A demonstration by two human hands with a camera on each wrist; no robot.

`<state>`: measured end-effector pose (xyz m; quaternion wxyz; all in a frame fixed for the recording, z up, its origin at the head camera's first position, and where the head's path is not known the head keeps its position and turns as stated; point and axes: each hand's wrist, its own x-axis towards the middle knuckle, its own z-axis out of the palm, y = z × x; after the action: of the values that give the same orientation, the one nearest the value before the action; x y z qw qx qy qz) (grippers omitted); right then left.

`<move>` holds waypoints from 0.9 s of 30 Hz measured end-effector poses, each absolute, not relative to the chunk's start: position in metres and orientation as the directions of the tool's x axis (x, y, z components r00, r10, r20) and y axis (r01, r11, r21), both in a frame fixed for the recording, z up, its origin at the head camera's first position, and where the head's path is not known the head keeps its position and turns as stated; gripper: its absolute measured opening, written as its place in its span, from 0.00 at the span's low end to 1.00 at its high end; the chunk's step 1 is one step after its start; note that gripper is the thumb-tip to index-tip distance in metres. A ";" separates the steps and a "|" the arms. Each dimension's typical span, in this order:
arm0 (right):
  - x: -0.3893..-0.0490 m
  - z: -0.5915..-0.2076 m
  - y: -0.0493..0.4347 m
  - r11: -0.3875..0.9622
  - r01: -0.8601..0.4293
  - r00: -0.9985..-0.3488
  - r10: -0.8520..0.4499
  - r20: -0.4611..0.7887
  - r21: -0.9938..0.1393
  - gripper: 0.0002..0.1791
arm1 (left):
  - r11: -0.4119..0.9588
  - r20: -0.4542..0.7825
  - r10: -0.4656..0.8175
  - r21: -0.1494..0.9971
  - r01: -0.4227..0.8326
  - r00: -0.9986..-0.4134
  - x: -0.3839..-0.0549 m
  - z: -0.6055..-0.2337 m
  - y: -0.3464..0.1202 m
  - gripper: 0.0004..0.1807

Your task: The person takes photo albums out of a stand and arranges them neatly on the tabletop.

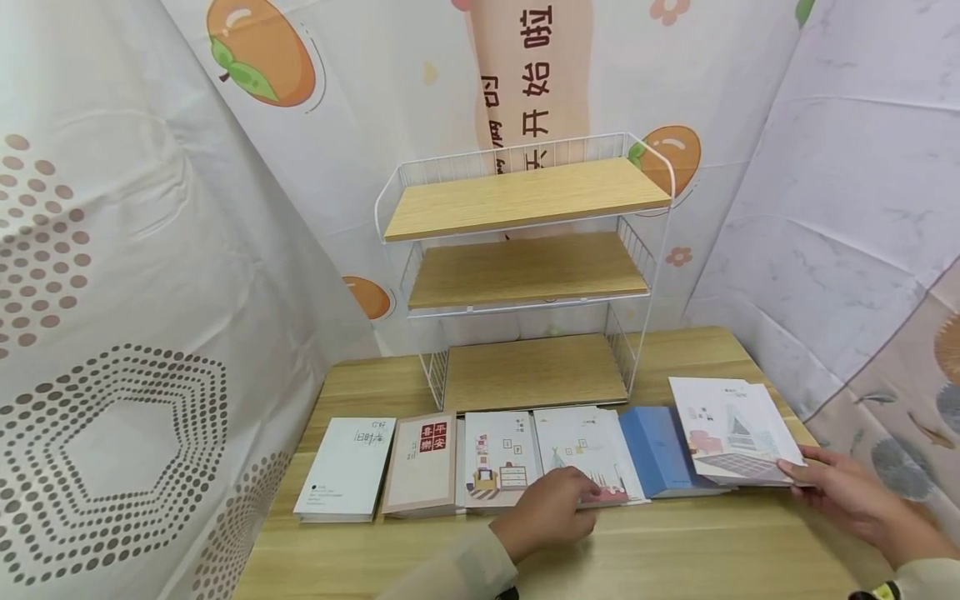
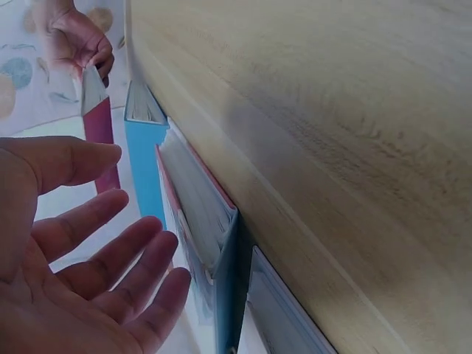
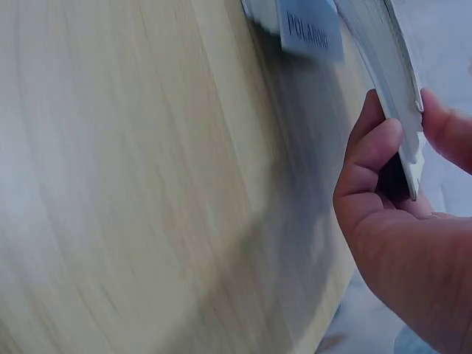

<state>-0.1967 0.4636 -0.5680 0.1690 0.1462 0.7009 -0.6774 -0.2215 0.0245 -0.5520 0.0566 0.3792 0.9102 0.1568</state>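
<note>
My right hand [image 1: 832, 487] pinches the lower right corner of a white illustrated book [image 1: 731, 433], thumb on its cover and fingers beneath. In the right wrist view this book [image 3: 387, 81] is tilted up off the table. My left hand [image 1: 551, 508] hovers over the lower part of another white illustrated book [image 1: 573, 437]; in the left wrist view its fingers [image 2: 110, 258] are spread and loosely bent, holding nothing. Between the hands lies a blue book [image 1: 660, 450]. A third white illustrated book [image 1: 498, 446] lies left of the left hand.
Farther left lie a beige book with a red square [image 1: 420, 475] and a plain white book [image 1: 345, 467]. Behind the row stands a white wire rack with a top shelf [image 1: 525, 196], middle shelf [image 1: 525, 271] and bottom shelf [image 1: 536, 371]. Printed cloth [image 1: 225, 250] hangs around the wooden table [image 1: 645, 542].
</note>
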 end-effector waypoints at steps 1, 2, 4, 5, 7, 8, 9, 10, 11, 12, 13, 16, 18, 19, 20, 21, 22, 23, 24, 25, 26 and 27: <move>-0.197 -0.569 0.468 0.050 0.437 -0.899 -0.026 -0.438 -0.898 0.33 | 0.666 0.018 0.708 0.314 0.676 -0.706 -0.220 -0.551 0.024 0.16; -0.197 -0.570 0.473 0.048 0.436 -0.899 -0.023 -0.437 -0.899 0.33 | 0.668 0.022 0.709 0.300 0.681 -0.705 -0.218 -0.551 0.023 0.16; -0.198 -0.571 0.481 0.032 0.435 -0.900 -0.020 -0.436 -0.900 0.31 | 0.673 0.033 0.708 0.274 0.687 -0.706 -0.215 -0.549 0.021 0.15; -0.198 -0.572 0.485 0.023 0.432 -0.901 -0.020 -0.432 -0.902 0.27 | 0.672 0.039 0.709 0.268 0.691 -0.704 -0.214 -0.548 0.019 0.15; -0.197 -0.573 0.492 0.011 0.431 -0.902 -0.017 -0.431 -0.903 0.24 | 0.668 0.050 0.712 0.262 0.697 -0.701 -0.212 -0.547 0.016 0.14; -0.197 -0.574 0.495 0.003 0.434 -0.901 -0.011 -0.434 -0.901 0.23 | 0.665 0.055 0.713 0.263 0.699 -0.699 -0.211 -0.546 0.015 0.14; -0.197 -0.574 0.497 0.005 0.439 -0.899 -0.007 -0.439 -0.899 0.24 | 0.663 0.059 0.714 0.264 0.701 -0.697 -0.210 -0.546 0.013 0.13; -0.197 -0.575 0.500 0.007 0.444 -0.896 -0.008 -0.444 -0.896 0.23 | 0.660 0.063 0.716 0.262 0.704 -0.695 -0.209 -0.546 0.011 0.13; -0.196 -0.576 0.503 0.020 0.447 -0.894 -0.011 -0.447 -0.894 0.25 | 0.657 0.068 0.717 0.266 0.705 -0.694 -0.209 -0.546 0.009 0.13; -0.196 -0.577 0.505 0.017 0.458 -0.889 0.001 -0.458 -0.889 0.25 | 0.655 0.071 0.718 0.267 0.707 -0.692 -0.209 -0.546 0.007 0.12; -0.197 -0.577 0.507 0.023 0.461 -0.887 0.006 -0.461 -0.887 0.25 | 0.653 0.072 0.718 0.273 0.706 -0.692 -0.208 -0.547 0.004 0.12; -0.198 -0.580 0.512 0.041 0.472 -0.882 0.021 -0.471 -0.881 0.27 | 0.657 0.078 0.711 0.281 0.700 -0.699 -0.206 -0.550 -0.003 0.11; -0.199 -0.582 0.514 0.062 0.478 -0.879 0.038 -0.476 -0.876 0.31 | 0.660 0.080 0.705 0.290 0.694 -0.704 -0.204 -0.553 -0.009 0.11; -0.199 -0.583 0.515 0.083 0.475 -0.880 0.033 -0.474 -0.876 0.35 | 0.661 0.084 0.702 0.294 0.691 -0.707 -0.203 -0.554 -0.011 0.11; -0.199 -0.584 0.516 0.090 0.479 -0.878 0.035 -0.478 -0.873 0.36 | 0.661 0.089 0.700 0.296 0.690 -0.709 -0.201 -0.555 -0.014 0.10; -0.199 -0.585 0.517 0.112 0.478 -0.878 0.028 -0.478 -0.871 0.41 | 0.660 0.097 0.699 0.297 0.690 -0.709 -0.200 -0.556 -0.017 0.10; -0.199 -0.586 0.518 0.127 0.478 -0.877 0.025 -0.479 -0.869 0.43 | 0.660 0.101 0.696 0.302 0.688 -0.711 -0.198 -0.557 -0.020 0.10; -0.199 -0.587 0.518 0.140 0.483 -0.874 0.028 -0.484 -0.864 0.43 | 0.658 0.105 0.694 0.309 0.687 -0.712 -0.196 -0.557 -0.024 0.09; -0.199 -0.588 0.519 0.145 0.486 -0.873 0.026 -0.487 -0.862 0.45 | 0.657 0.107 0.691 0.320 0.682 -0.715 -0.194 -0.558 -0.027 0.09; -0.199 -0.588 0.519 0.155 0.487 -0.872 0.025 -0.490 -0.859 0.47 | 0.657 0.108 0.686 0.336 0.675 -0.720 -0.192 -0.559 -0.031 0.09; -0.199 -0.588 0.519 0.162 0.490 -0.870 0.027 -0.492 -0.857 0.48 | 0.658 0.104 0.680 0.351 0.666 -0.726 -0.190 -0.559 -0.035 0.09; -0.200 -0.587 0.520 0.169 0.493 -0.868 0.031 -0.495 -0.854 0.49 | 0.662 0.097 0.671 0.369 0.653 -0.735 -0.187 -0.560 -0.040 0.09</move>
<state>-0.1996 0.5195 -0.5873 0.1862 0.1766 0.7414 -0.6201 -0.1873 -0.0396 -0.5602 0.0234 0.3631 0.9113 0.1929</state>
